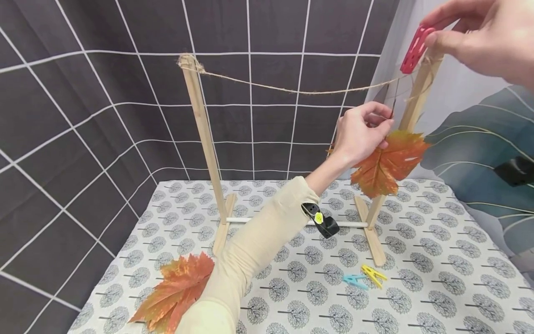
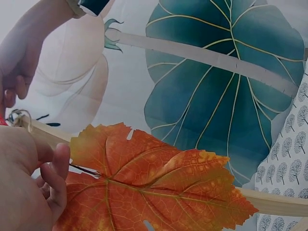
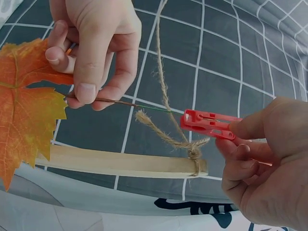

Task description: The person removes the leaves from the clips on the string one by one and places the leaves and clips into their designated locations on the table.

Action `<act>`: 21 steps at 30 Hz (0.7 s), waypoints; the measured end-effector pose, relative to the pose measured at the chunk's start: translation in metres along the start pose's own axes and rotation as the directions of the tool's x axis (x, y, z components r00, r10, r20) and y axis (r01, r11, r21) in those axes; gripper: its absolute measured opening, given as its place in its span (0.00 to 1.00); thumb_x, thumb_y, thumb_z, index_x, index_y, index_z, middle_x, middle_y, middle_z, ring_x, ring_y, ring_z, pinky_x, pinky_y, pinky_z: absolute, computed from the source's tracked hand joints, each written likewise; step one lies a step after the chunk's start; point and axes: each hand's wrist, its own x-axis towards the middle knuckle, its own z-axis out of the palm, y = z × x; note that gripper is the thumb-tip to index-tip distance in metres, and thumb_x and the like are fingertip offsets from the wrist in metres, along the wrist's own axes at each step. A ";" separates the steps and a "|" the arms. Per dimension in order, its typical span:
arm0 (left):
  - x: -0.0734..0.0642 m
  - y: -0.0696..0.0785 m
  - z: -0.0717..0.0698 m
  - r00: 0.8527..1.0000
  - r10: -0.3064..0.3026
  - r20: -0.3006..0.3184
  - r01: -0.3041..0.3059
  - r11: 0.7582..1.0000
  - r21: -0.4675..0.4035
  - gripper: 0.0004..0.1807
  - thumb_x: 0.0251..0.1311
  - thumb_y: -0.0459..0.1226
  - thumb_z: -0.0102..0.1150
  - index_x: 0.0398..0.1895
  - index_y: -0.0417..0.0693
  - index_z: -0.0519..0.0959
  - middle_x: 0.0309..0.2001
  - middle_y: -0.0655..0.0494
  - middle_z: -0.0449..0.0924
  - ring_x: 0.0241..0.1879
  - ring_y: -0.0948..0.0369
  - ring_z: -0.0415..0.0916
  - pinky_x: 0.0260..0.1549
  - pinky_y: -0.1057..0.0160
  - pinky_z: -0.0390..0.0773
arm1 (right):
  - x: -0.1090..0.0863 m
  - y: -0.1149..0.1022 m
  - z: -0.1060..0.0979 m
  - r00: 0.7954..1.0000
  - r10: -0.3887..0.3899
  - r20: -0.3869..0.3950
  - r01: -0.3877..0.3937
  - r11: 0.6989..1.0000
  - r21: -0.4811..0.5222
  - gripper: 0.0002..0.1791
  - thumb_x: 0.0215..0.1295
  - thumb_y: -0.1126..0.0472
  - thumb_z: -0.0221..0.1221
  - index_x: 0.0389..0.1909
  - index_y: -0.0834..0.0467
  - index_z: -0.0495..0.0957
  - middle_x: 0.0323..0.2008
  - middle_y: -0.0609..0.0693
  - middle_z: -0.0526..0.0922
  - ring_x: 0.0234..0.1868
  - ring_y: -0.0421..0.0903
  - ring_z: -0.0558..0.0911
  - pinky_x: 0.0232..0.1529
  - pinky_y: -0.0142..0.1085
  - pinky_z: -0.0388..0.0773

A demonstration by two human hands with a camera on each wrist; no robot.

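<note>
Orange maple leaf [image 1: 385,164]: pinched by its stem in the left hand [image 1: 360,134], held just below the twine line [image 1: 292,90]. Red clothespin [image 1: 413,48]: pinched in the right hand [image 1: 479,37], above the left hand, beside the wooden post [image 1: 417,97]. Second leaf [image 1: 177,292], blue clothespin [image 1: 354,280] and yellow clothespin [image 1: 374,274]: laid on the bench [image 1: 438,278], well below both hands.

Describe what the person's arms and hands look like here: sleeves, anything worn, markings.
The left arm wears a long cream sleeve pushed up short of the wrist. A black device with a small yellow tag is strapped there. The left hand and right hand are bare: no gloves, no rings visible. Only the right hand shows, so its sleeve cannot be judged.
</note>
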 end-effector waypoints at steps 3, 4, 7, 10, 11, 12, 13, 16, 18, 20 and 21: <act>-0.001 0.000 0.000 1.000 -0.010 -0.003 0.010 1.000 -0.002 0.05 0.64 0.31 0.64 0.41 0.44 0.83 0.28 0.60 0.84 0.17 0.69 0.79 0.25 0.76 0.78 | 0.000 0.002 -0.001 1.000 -0.016 -0.004 0.016 1.000 0.027 0.13 0.68 0.62 0.62 0.44 0.38 0.81 0.39 0.29 0.78 0.28 0.35 0.72 0.21 0.19 0.65; -0.002 0.000 0.000 1.000 -0.012 -0.003 0.012 1.000 -0.006 0.05 0.64 0.31 0.64 0.41 0.44 0.83 0.28 0.60 0.85 0.17 0.68 0.79 0.25 0.75 0.78 | 0.000 0.003 -0.001 1.000 -0.022 -0.004 0.022 0.999 0.036 0.13 0.68 0.62 0.63 0.44 0.38 0.81 0.39 0.30 0.78 0.28 0.35 0.72 0.21 0.18 0.66; -0.004 -0.001 -0.001 1.000 -0.017 0.001 0.017 1.000 -0.021 0.05 0.64 0.30 0.64 0.42 0.44 0.83 0.28 0.60 0.84 0.17 0.68 0.79 0.24 0.74 0.79 | 0.000 0.004 0.000 1.000 -0.030 -0.007 0.030 0.998 0.047 0.12 0.67 0.62 0.63 0.46 0.41 0.83 0.40 0.31 0.79 0.28 0.35 0.73 0.21 0.18 0.67; -0.006 -0.003 -0.002 1.000 -0.015 0.004 0.015 0.999 -0.031 0.05 0.64 0.30 0.64 0.41 0.44 0.83 0.29 0.61 0.84 0.17 0.68 0.79 0.23 0.73 0.79 | 0.000 0.007 0.000 0.998 -0.056 -0.007 0.057 0.995 0.088 0.13 0.66 0.64 0.64 0.49 0.47 0.84 0.40 0.35 0.80 0.27 0.36 0.74 0.19 0.19 0.66; -0.007 -0.003 -0.002 1.000 -0.010 0.003 0.011 0.999 -0.032 0.05 0.64 0.31 0.64 0.41 0.44 0.83 0.29 0.62 0.84 0.17 0.68 0.79 0.24 0.73 0.79 | 0.000 0.009 0.000 0.998 -0.063 -0.008 0.063 0.993 0.099 0.14 0.66 0.65 0.64 0.49 0.48 0.84 0.41 0.36 0.81 0.27 0.36 0.74 0.19 0.20 0.66; -0.008 -0.004 -0.003 1.000 -0.006 0.002 0.006 0.999 -0.031 0.05 0.64 0.31 0.64 0.41 0.44 0.83 0.29 0.62 0.84 0.17 0.68 0.79 0.24 0.73 0.79 | -0.001 0.010 0.000 0.997 -0.073 -0.007 0.073 0.991 0.112 0.14 0.65 0.65 0.64 0.50 0.50 0.84 0.41 0.37 0.81 0.27 0.36 0.74 0.18 0.20 0.66; -0.009 -0.004 -0.004 1.000 -0.002 0.002 0.002 1.000 -0.030 0.05 0.64 0.31 0.65 0.41 0.45 0.83 0.29 0.62 0.84 0.17 0.68 0.79 0.24 0.73 0.79 | 0.000 0.011 -0.001 0.997 -0.083 -0.003 0.083 0.989 0.125 0.15 0.65 0.66 0.63 0.51 0.51 0.84 0.41 0.39 0.81 0.27 0.37 0.74 0.18 0.21 0.66; -0.012 -0.007 -0.008 1.000 0.002 0.002 -0.002 1.000 -0.026 0.05 0.63 0.31 0.65 0.41 0.45 0.83 0.29 0.60 0.84 0.17 0.68 0.79 0.25 0.73 0.79 | -0.002 0.014 -0.001 0.996 -0.089 0.008 0.087 0.985 0.147 0.16 0.64 0.67 0.64 0.52 0.53 0.83 0.43 0.41 0.82 0.28 0.38 0.74 0.20 0.20 0.68; -0.014 -0.008 -0.011 1.000 -0.001 0.007 0.001 0.999 -0.034 0.05 0.63 0.30 0.65 0.41 0.44 0.83 0.29 0.58 0.85 0.17 0.67 0.79 0.24 0.72 0.80 | -0.004 0.014 -0.001 0.996 -0.087 0.014 0.084 0.984 0.159 0.17 0.64 0.67 0.64 0.54 0.54 0.82 0.44 0.42 0.82 0.29 0.39 0.74 0.21 0.19 0.70; -0.016 -0.010 -0.014 1.000 -0.007 0.012 0.008 0.999 -0.040 0.05 0.63 0.30 0.65 0.41 0.43 0.83 0.29 0.58 0.85 0.17 0.67 0.80 0.25 0.72 0.80 | -0.006 0.015 0.000 0.997 -0.076 0.018 0.072 0.983 0.168 0.18 0.64 0.67 0.65 0.55 0.54 0.81 0.44 0.42 0.82 0.31 0.39 0.76 0.23 0.19 0.71; -0.017 -0.011 -0.016 1.000 -0.011 0.014 0.012 0.999 -0.046 0.05 0.63 0.30 0.65 0.41 0.43 0.83 0.29 0.58 0.85 0.17 0.66 0.80 0.25 0.72 0.80 | -0.007 0.015 0.000 0.997 -0.071 0.020 0.067 0.983 0.168 0.19 0.64 0.66 0.65 0.55 0.53 0.81 0.45 0.41 0.82 0.32 0.39 0.77 0.23 0.18 0.72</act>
